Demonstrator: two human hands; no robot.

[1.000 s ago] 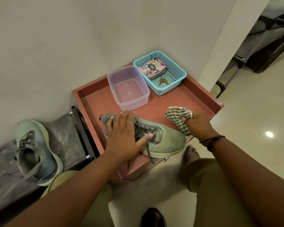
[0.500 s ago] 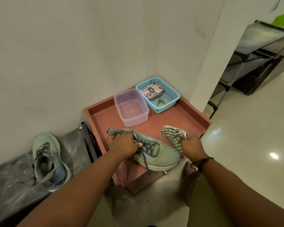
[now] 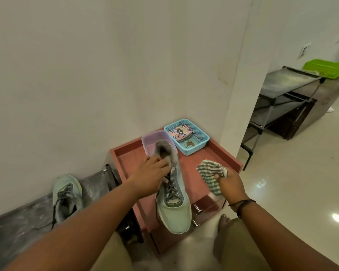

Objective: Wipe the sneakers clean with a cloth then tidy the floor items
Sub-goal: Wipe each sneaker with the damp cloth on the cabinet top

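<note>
My left hand [image 3: 152, 176] grips one sneaker [image 3: 171, 189] at the collar; right-hand fingers [image 3: 219, 176] pinch the striped cloth [image 3: 210, 173], off the shoe. I'd say wiping is midway, second sneaker [image 3: 67, 196] and tidying pending.

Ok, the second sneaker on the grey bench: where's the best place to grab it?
Grip the sneaker at its heel collar, coming from above. It sits sole-down with the opening facing up, so fingers can probably hook inside the collar, much as the left hand holds the other sneaker.
</note>
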